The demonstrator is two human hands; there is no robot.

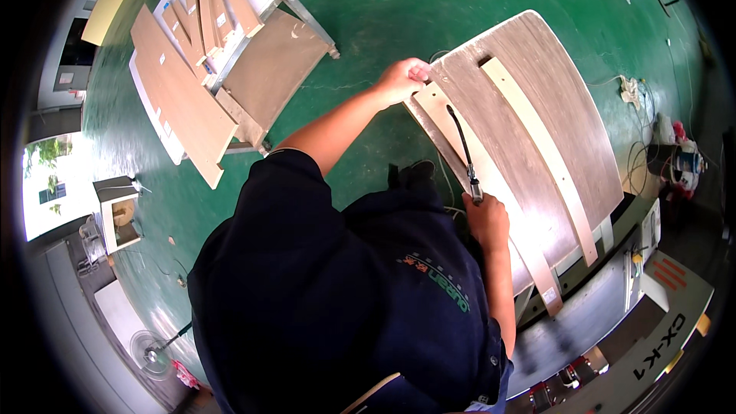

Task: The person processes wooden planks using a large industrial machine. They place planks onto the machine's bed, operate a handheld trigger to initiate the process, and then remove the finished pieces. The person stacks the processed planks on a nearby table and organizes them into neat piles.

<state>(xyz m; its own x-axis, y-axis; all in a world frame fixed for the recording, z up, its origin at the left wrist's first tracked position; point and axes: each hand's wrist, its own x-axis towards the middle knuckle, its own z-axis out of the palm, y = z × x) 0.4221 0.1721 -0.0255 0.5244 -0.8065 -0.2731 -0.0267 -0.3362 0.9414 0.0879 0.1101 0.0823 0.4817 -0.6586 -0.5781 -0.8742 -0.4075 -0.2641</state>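
The right hand (pixel 487 218) is nearest, fingers wrapped tight around the grip of a slim tool (pixel 475 190) whose black hose (pixel 460 138) arcs up and away from it toward the left hand. The tool tip sits against a pale strip (pixel 491 184) that lies along the near edge of a curved wood panel (pixel 537 115); whether the tip touches the strip or the seam beside it is too small to tell. Just beyond the right hand, a 2nd pale strip (pixel 540 146) runs the length of the panel, apart from the 1st. The panel rests on a machine tabletop (pixel 590 314) to the right of and below that hand. Farther out, the left hand (pixel 402 80) is closed on the panel's far corner, fingers curled over the edge, arm stretched full. Beyond and to the left of that hand stands a cart (pixel 253 38) loaded with more curved panels and short strips, on a green floor (pixel 383 0). Cables (pixel 636 153) lie on the floor well to the right of both hands. As for risk, the panel seems to overhang its support and is steadied only by the 1 hand at its corner, so a push from the tool could make it rock or slide. The hose crosses the work surface and could snag on the strip's end, dragging the tool off line. The stretched left arm leaves little reserve if the panel shifts.
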